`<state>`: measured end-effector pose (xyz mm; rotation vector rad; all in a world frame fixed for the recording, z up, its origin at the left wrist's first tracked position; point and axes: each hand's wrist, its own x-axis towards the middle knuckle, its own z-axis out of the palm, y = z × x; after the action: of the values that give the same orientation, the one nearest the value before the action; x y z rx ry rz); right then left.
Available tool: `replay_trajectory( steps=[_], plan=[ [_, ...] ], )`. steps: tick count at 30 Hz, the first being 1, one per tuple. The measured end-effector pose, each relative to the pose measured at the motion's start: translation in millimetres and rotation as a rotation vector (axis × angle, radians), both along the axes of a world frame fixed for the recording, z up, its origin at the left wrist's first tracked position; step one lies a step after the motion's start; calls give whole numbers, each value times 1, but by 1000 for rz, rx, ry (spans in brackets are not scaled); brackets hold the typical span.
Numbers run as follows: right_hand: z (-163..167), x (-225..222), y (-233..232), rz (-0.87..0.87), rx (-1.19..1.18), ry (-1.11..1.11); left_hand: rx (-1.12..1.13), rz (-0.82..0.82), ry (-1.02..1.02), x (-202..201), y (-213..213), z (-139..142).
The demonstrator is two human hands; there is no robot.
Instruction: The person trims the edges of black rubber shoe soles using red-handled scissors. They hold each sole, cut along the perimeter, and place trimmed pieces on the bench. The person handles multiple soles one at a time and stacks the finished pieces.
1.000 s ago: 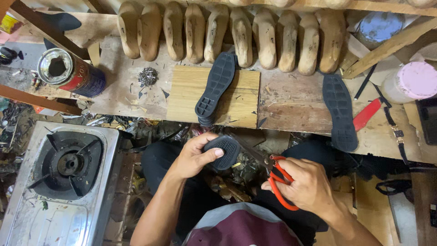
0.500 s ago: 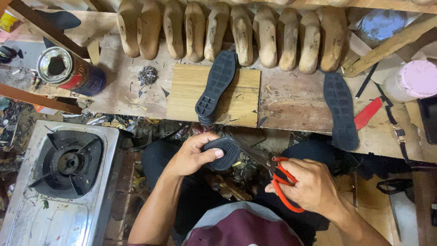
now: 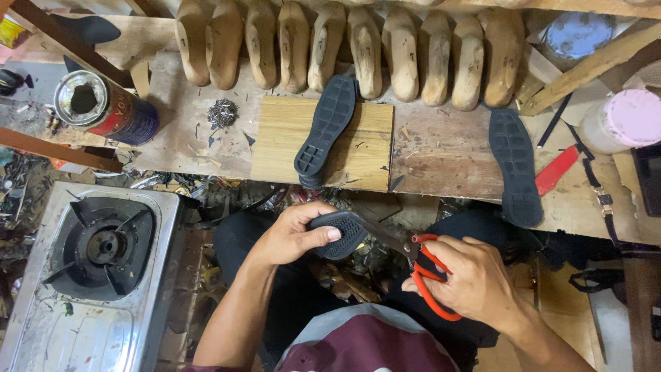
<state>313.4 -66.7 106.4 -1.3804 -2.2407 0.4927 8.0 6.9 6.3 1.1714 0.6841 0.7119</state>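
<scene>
Workbench [image 3: 441, 148]: left hand [image 3: 289, 238] grips sole piece [image 3: 341, 231] (dark); right hand [image 3: 471, 279] scissors [image 3: 420, 265].

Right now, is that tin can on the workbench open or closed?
Open. The tin can stands upright with no lid on it, and its dark inside shows through the round mouth.

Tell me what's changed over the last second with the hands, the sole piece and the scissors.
Very little. The left hand still grips the small black sole piece, and the right hand still holds the red-handled scissors with blades at the piece's edge; both have shifted only slightly. The two black soles on the bench, the wooden lasts and the gas stove have not moved.
</scene>
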Motion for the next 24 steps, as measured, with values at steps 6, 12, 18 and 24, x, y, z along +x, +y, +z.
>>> replay_trajectory(
  steps=[6, 12, 18, 24],
  plan=[
    [-5, 4, -1, 17, -94, 59, -9, -14, -2, -1, 1, 1],
    [-6, 2, 1, 18, -41, 44, 32, -22, 0, 0, 1, 0],
    [-2, 2, 2, 21, -76, 28, 43, -34, 4, -1, 2, 0],
    [-3, 0, 1, -12, -138, 76, 31, -22, -3, 1, 2, 3]
  ],
)
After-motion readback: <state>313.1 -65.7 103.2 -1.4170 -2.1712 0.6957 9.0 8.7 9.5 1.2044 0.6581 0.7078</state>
